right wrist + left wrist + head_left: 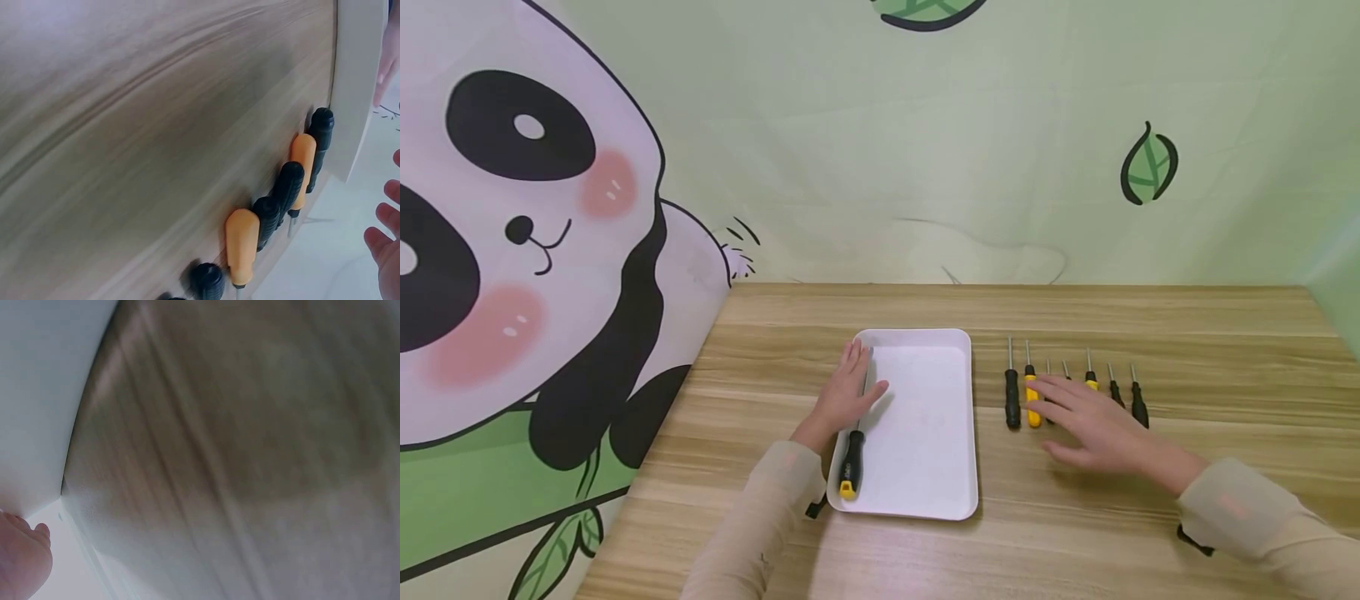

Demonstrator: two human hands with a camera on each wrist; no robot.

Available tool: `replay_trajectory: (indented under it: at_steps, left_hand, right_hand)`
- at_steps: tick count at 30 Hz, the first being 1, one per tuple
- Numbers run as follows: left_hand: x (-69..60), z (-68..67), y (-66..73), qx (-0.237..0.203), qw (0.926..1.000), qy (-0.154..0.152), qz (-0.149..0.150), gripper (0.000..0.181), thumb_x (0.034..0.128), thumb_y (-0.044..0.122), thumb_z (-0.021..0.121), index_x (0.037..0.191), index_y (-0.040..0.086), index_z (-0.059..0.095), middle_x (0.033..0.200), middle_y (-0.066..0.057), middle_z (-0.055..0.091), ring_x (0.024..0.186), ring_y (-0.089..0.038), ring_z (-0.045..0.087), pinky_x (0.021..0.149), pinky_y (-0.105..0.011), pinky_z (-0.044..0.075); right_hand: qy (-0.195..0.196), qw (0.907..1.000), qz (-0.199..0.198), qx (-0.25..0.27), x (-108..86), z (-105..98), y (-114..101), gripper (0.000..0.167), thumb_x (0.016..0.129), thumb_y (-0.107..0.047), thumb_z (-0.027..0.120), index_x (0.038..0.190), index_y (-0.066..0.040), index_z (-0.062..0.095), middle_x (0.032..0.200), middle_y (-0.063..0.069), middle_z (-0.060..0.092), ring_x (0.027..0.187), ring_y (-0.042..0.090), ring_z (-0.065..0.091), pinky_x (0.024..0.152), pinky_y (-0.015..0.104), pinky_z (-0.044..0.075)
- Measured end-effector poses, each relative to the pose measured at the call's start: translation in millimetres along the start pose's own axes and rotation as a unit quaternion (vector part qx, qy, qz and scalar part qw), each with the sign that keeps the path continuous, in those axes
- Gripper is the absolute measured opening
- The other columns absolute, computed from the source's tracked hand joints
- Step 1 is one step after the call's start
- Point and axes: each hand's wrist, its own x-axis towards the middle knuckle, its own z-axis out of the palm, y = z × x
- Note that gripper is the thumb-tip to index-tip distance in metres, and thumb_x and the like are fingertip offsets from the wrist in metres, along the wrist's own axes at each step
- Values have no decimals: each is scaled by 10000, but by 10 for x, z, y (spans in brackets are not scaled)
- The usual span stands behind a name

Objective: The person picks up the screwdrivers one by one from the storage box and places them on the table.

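My left hand [844,400] lies along the left side of a white tray [917,433], fingers straight toward the rim and thumb spread over the inside. Inside the tray, along that side, is a long screwdriver with a black and yellow handle [852,462]; my hand partly covers its shaft. To the right of the tray, my right hand [1093,429] hovers with spread fingers over a row of screwdrivers, hiding some handles. At the row's left end are a black screwdriver [1012,400] and a yellow one [1033,407]. A second yellow handle [242,244] shows in the right wrist view.
All this stands on a wood-grain table [1045,542]. Behind it hangs a pale green cloth backdrop [1000,167] printed with leaves and a large panda [535,225]. Two small black screwdrivers, one at the row's right end [1138,406], point away from me.
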Motion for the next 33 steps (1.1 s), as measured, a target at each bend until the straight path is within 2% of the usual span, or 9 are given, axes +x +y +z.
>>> replay_trajectory:
  at_steps: [9, 19, 28, 33]
  left_hand:
    - [7, 1, 0, 0, 10000, 35, 15, 742, 896, 503, 371, 1408, 16, 145, 1491, -119, 10, 1377, -257, -1, 1100, -415, 150]
    - [-1, -1, 8, -99, 9999, 22, -42, 735, 894, 490, 390, 1412, 31, 142, 1492, -104, 8, 1378, -233, -19, 1099, -427, 149]
    - [3, 10, -2, -55, 10000, 11, -27, 729, 898, 499, 370, 1414, 39, 136, 1491, -100, -4, 1377, -227, -30, 1101, -420, 144]
    - [4, 22, -15, -56, 10000, 53, 23, 728, 899, 497, 368, 1413, 35, 140, 1491, -110, 0, 1377, -232, -27, 1096, -428, 156]
  right_hand:
    - [56, 10000, -20, 6, 87, 30, -95, 537, 674, -271, 692, 1160, -80, 565, 1285, 132, 479, 1177, 307, 414, 901, 471, 401]
    - [-58, 10000, 6, 28, 143, 103, -196, 590, 721, -345, 672, 1237, -109, 512, 1354, 102, 419, 1247, 273, 363, 947, 448, 379]
    - [-17, 9997, -191, 172, 227, 174, -280, 564, 726, -330, 672, 1205, -65, 537, 1344, 139, 423, 1227, 307, 378, 940, 464, 391]
    - [-187, 9995, -158, 217, 271, 208, -338, 601, 747, -344, 655, 1264, -90, 483, 1362, 128, 405, 1257, 292, 350, 955, 463, 378]
